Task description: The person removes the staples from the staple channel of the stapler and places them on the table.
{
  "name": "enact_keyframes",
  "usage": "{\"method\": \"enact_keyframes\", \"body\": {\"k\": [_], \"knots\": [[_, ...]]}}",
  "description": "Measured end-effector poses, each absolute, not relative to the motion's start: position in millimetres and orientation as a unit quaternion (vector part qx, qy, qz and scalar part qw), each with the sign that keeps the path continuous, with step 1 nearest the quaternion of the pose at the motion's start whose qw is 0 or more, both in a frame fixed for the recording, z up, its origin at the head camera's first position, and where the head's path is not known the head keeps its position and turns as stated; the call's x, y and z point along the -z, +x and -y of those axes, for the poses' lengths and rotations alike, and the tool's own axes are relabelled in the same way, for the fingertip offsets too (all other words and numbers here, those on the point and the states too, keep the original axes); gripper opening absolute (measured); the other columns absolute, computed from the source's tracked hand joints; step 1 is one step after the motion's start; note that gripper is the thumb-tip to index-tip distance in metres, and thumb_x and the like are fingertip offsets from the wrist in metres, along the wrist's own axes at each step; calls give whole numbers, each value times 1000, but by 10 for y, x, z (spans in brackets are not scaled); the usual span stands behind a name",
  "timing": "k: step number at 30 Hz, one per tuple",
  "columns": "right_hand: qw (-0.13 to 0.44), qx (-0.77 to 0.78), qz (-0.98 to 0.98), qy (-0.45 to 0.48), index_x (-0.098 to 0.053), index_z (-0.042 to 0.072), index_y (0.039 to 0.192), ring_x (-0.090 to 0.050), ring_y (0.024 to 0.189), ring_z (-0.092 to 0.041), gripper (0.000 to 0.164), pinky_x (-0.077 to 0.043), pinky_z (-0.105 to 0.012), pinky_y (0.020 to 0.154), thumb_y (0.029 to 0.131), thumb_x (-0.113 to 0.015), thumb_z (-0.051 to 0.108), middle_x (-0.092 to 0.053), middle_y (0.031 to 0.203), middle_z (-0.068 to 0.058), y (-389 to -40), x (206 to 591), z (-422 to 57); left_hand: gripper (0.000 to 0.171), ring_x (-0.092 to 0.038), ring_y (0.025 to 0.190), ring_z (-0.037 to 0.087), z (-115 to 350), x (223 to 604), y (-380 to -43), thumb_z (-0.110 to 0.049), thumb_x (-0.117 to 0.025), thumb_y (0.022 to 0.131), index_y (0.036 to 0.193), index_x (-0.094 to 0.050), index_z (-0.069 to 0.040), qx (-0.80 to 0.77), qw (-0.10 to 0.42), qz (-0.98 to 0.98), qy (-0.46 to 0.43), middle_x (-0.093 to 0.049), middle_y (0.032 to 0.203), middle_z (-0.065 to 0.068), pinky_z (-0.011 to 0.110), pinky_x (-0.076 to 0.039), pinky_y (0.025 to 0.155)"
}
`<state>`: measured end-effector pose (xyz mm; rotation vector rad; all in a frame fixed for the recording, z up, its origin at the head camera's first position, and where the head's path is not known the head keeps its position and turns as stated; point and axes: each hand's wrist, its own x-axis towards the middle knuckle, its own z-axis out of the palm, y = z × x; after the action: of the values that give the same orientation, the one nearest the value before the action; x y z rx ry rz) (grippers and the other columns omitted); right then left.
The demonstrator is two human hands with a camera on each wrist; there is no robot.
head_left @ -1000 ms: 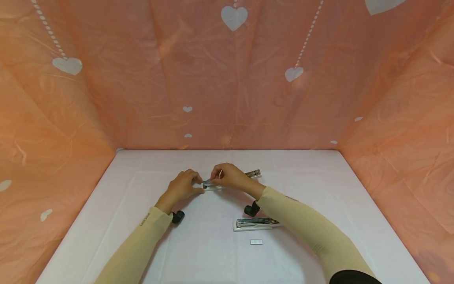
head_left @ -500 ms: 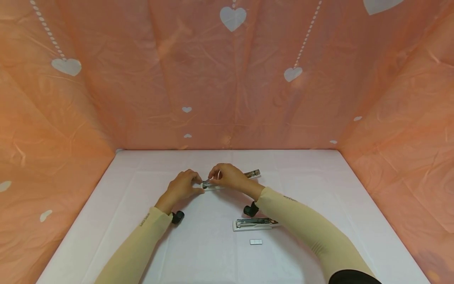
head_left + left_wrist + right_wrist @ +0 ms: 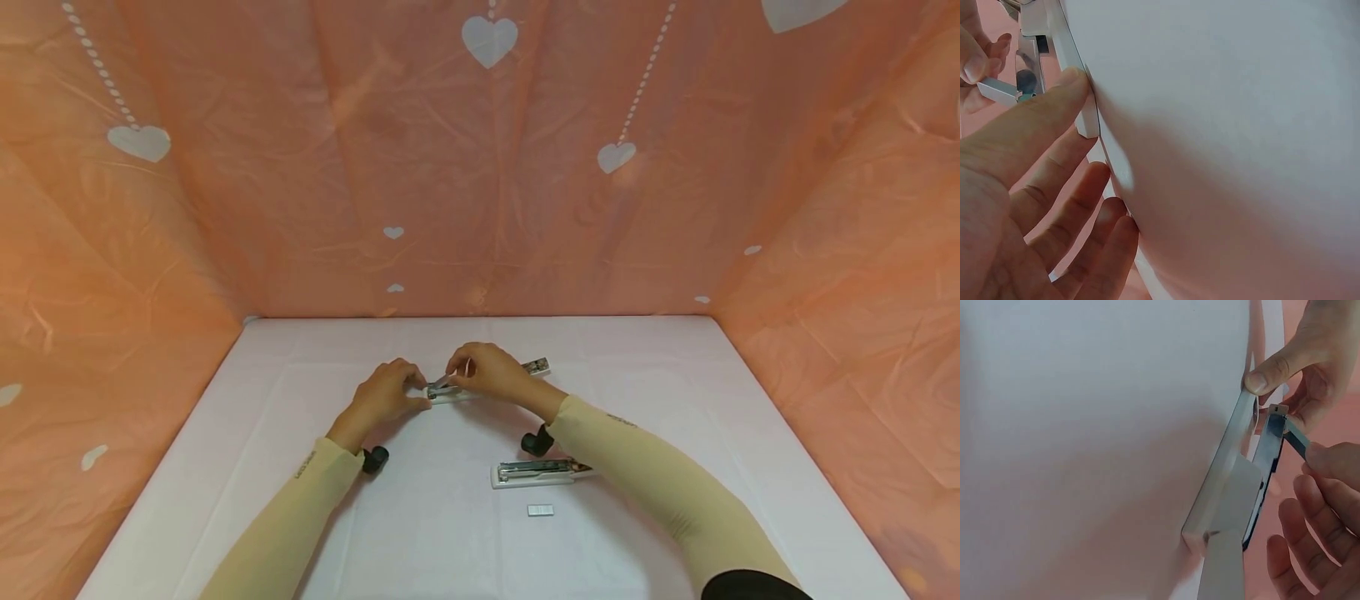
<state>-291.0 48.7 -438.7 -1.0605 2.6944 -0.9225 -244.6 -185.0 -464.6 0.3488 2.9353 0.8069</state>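
Observation:
An opened white stapler (image 3: 450, 398) sits toward the far side of the table, its top folded back to the right. At its front end, my left hand (image 3: 384, 392) grips the base, with the thumb pressed on the near edge in the left wrist view. My right hand (image 3: 491, 372) pinches a grey strip of staples (image 3: 1297, 439) between thumb and fingertips. That strip is tilted, with its far end right at the front of the metal magazine (image 3: 1270, 440). The middle of the stapler is hidden behind my right hand in the head view.
A second opened stapler (image 3: 534, 475) lies nearer, partly under my right forearm. Another staple strip (image 3: 540, 510) rests just in front of it on the white table (image 3: 420, 533). Orange sheeting (image 3: 480, 208) with hearts rises behind and at both sides.
My right hand has shifted slightly, first left, then back right and a little up. More of the staple strip shows, tilted upward. The left hand stays on the stapler.

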Motion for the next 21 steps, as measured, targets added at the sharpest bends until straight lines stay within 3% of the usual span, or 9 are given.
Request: {"method": "enact_keyframes", "body": {"k": [21], "knots": [[64,328,-871,-359,-80,9,102,-56,77,-7,5,-50,-23,72,97,-78,9,-69,91,1,-2811,4384,-747,30,-60,121,36,1845,4638,-2441,-30,-89,91,112,-76,-13,-255,42,-959,115,-67,126,9,60,-52,95]]}}
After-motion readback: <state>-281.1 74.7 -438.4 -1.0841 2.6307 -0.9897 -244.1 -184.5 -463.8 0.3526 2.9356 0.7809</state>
